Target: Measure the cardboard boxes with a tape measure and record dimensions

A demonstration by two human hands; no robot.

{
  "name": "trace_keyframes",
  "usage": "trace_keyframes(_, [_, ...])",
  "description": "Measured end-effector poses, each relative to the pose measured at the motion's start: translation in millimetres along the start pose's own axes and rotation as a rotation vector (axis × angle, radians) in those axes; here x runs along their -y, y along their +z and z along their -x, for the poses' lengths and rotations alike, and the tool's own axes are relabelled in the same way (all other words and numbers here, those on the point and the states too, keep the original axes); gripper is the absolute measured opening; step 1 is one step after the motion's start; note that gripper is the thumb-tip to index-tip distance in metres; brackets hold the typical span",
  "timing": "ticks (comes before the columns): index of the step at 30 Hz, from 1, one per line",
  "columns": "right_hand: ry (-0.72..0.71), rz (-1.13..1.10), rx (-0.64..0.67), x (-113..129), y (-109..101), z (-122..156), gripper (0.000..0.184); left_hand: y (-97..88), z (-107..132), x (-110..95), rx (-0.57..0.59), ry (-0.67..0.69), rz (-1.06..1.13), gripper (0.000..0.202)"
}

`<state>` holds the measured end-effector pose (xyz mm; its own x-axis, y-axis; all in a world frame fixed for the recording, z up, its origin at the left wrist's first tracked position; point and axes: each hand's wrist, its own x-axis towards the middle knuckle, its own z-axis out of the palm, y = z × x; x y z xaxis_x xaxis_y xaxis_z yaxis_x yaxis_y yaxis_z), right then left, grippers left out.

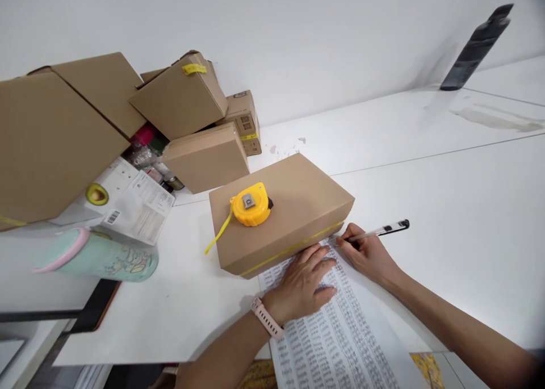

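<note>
My right hand (369, 257) grips a pen (378, 230), its tip hidden by the fingers near the top of a sheet of paper (327, 343). Columns of small handwritten entries cover that sheet. My left hand (304, 281) lies flat on the paper with fingers apart, just below a closed cardboard box (293, 193); a pink strap (267, 319) circles the wrist. The box covers the paper's upper edge. On top of it sits a yellow tape measure (252, 204) with a yellow wrist cord hanging to the left.
Several cardboard boxes (179, 96) are stacked at the back left, beside a white carton (140, 201) with an avocado picture. A mint-green bottle (114, 258) stands at the left. A dark bottle (472, 54) stands at the back right by the wall.
</note>
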<state>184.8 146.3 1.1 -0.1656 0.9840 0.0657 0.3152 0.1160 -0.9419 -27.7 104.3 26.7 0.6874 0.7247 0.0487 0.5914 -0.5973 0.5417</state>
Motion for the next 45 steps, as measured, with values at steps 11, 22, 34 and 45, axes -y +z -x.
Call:
trace_keyframes(11, [0.006,0.025,-0.017,1.3,-0.6,-1.1,0.026,0.8,0.0,1.1,-0.002,0.01,-0.015,0.053])
trace_keyframes(22, [0.028,0.052,-0.036,4.8,-0.4,-0.9,0.024,-1.1,-0.2,-0.3,0.007,0.004,-0.016,0.052])
trace_keyframes(34, [0.026,0.047,-0.043,2.8,-1.0,0.3,0.022,-0.3,0.0,-0.2,0.01,0.004,-0.018,0.052])
trace_keyframes(45, [0.031,0.063,-0.068,5.3,-0.7,-0.1,0.021,-0.1,-0.6,0.3,0.011,0.008,-0.028,0.053])
